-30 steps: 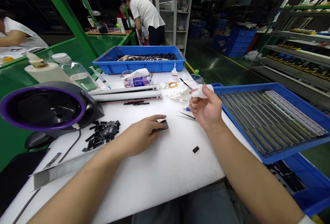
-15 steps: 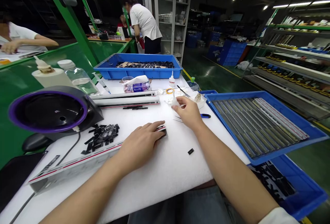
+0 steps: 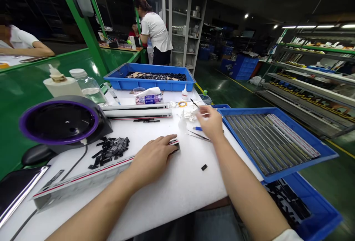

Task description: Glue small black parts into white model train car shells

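Observation:
My left hand (image 3: 152, 157) lies flat, fingers stretched out, on the near end of a long metal strip with a red line (image 3: 83, 180) that runs across the white table (image 3: 172, 193). My right hand (image 3: 212, 122) hovers farther back, beside crumpled white tissue (image 3: 190, 113) and a small white bottle (image 3: 182, 121). Its fingers are loosely curved and nothing shows in them. Tweezers (image 3: 198, 136) and a blue pen (image 3: 197, 128) lie just below that hand. A single small black part (image 3: 204, 167) rests between my forearms.
A heap of black parts (image 3: 111, 150) sits beside a purple-rimmed black device (image 3: 59, 120). A blue tray of long strips (image 3: 318, 152) is at the right, a blue bin (image 3: 149, 83) at the back. One person stands behind (image 3: 156, 33); another sits far left (image 3: 16, 41).
My right hand set the small white bottle down by the tissue and drew back from it. My left hand stayed pressed on the strip's end. The view tilted upward.

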The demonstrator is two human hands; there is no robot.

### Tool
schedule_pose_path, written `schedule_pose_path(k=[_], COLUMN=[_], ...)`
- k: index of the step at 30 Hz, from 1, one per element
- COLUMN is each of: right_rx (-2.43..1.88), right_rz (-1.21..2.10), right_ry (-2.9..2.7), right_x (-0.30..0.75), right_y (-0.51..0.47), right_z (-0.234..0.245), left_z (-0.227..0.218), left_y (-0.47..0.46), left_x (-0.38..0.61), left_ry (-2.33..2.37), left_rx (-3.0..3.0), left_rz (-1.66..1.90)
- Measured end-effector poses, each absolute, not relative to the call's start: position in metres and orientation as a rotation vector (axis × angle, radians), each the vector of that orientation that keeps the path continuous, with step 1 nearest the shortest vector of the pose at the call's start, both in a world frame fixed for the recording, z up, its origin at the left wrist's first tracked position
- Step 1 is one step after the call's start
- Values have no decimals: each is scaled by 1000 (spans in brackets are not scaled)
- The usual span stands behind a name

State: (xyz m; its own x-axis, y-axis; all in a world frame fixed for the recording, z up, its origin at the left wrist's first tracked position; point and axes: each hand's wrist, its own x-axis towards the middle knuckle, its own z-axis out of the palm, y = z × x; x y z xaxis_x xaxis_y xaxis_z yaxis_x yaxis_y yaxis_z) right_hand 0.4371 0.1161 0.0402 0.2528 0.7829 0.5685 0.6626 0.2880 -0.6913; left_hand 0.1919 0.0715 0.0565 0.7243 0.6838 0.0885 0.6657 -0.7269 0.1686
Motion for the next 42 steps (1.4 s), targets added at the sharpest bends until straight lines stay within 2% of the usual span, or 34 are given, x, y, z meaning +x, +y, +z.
schedule_pose_path(k=[3,7,10,17,22,24,26,29,31,36,42], right_rx=[-1597,-1672,-1662,-1641,-1330,-1153,-991,-798,-724,-732,-805], right_rz=[8,163,183,-6,-137,31,357,818,1002,1180,1205], right_ry=[-1133,-1280,-1343,-1269,-926,-755,-694,-758,-847,-1013,-1125], right_x=[484,519,517,507,501,491,475,449,433,407,397], right_y=[119,131,137,140,131,122,112,98,91,85,87], right_z=[58,72,67,52,62,71,78,83,81,64,49], left_z=[57,57,57,58,58,58,59,60,60,61,58], left_y=[72,75,76,77,77,77,78,80,80,77,78], left_x=[190,189,189,191,192,192,192,191,191,193,195], left_ry=[1098,1101,1104,1132,1143,1133,1121,1104,1097,1103,1103], left_rx=[2793,2769,2743,2731,2733,2737,2730,2716,2723,2767,2789], left_rz=[219,210,209,151,139,135,130,128,138,126,136])
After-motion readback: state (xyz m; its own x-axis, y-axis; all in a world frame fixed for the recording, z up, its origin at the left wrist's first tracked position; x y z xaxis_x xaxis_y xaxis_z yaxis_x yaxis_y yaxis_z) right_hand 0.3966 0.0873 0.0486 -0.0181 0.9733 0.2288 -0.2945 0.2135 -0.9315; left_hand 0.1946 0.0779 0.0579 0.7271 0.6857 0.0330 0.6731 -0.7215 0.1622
